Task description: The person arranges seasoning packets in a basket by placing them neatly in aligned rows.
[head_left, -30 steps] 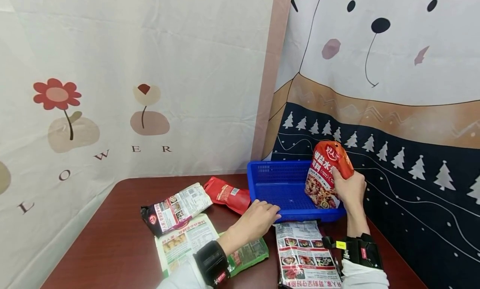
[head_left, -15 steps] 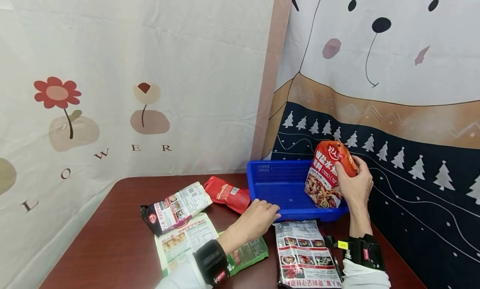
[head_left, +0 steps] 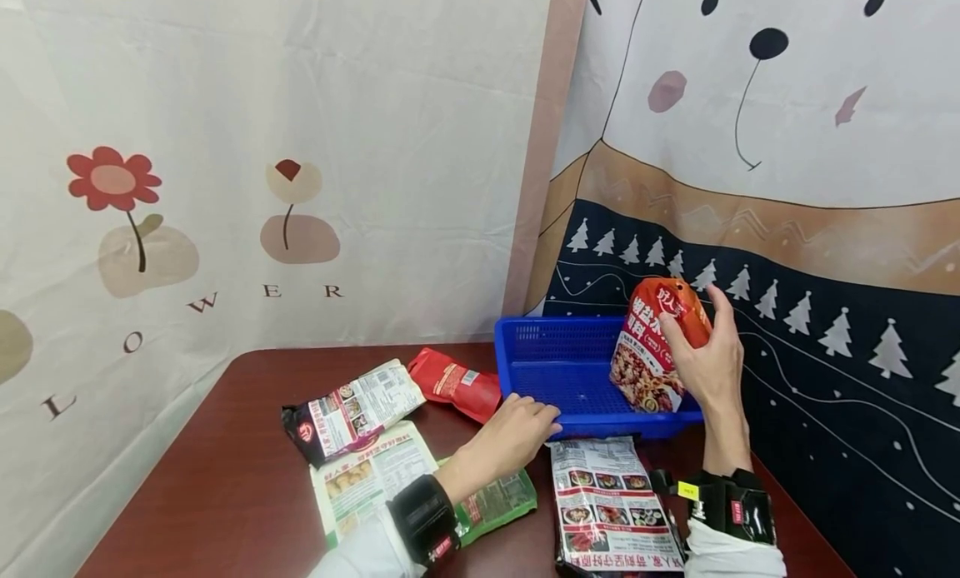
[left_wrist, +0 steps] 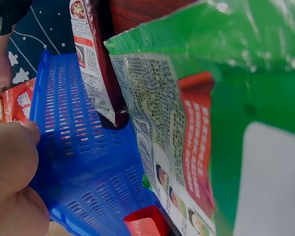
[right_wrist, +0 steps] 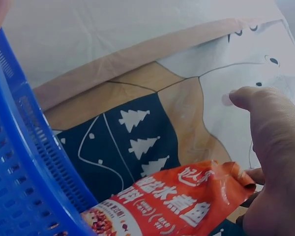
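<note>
Nearest me, a white-faced packet [head_left: 611, 507] is lying on the table [head_left: 225, 478], just before the blue basket [head_left: 622, 428]. The left hand [head_left: 516, 432] is gripping the basket's near rim. Past it, the orange-red packet [head_left: 641, 361] is leaning upright inside the right end; the right hand [head_left: 711, 366] is straddling its top, thumb and fingers apart. I'd judge the placing is ending, and the next move is calling for clearing that hand without toppling anything. Behind, a tree-printed cloth [head_left: 862, 428] is hanging.
</note>
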`<state>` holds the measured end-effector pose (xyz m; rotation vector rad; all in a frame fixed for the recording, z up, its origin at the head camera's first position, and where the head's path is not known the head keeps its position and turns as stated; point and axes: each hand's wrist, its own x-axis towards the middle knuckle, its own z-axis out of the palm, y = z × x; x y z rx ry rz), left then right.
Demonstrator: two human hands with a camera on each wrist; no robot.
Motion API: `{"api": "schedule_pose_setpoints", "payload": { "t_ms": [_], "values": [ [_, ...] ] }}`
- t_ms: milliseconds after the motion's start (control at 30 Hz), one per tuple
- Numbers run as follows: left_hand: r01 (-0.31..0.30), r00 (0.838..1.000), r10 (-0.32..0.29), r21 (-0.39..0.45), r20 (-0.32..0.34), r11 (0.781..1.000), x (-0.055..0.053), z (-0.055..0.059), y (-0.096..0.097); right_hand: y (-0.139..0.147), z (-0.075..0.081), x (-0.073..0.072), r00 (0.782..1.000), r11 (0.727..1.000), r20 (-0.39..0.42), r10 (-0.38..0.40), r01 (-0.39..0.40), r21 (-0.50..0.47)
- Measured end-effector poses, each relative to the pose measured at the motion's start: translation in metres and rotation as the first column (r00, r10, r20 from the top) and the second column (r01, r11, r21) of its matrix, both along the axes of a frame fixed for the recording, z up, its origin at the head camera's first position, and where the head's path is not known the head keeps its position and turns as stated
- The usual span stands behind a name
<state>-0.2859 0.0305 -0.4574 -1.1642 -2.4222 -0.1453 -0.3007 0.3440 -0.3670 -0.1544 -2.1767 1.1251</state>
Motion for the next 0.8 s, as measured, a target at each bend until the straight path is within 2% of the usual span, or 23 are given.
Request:
{"api": "schedule_pose_setpoints", "payload": {
  "t_ms": [200, 367, 500, 667, 800],
  "values": [
    [-0.006, 1.000, 0.006, 0.002, 0.023, 1.000, -0.003, -0.001, 0.001, -0.007, 0.006, 0.004, 0.999, 0.999, -0.038, 0.015, -0.013, 0.038],
    [-0.001, 0.999, 0.002, -0.005, 0.042, 1.000, -0.005, 0.002, 0.001, -0.011, 0.008, 0.003, 0.996, 0.997, -0.062, 0.060, -0.058, 0.047],
    [0.007, 0.995, -0.007, 0.003, 0.101, 1.000, -0.003, 0.004, -0.002, -0.012, 0.009, 0.003, 0.995, 0.996, -0.081, 0.064, -0.059, 0.066],
    [0.040, 0.982, -0.049, 0.051, 0.183, 0.998, -0.001, 0.006, -0.007, -0.011, 0.010, 0.005, 0.995, 0.998, -0.096, 0.025, -0.018, 0.067],
    [0.071, 0.976, -0.091, 0.104, 0.200, 0.992, 0.000, 0.007, -0.012, -0.011, 0.010, 0.005, 0.989, 0.997, -0.141, 0.043, -0.033, 0.076]
  ]
}}
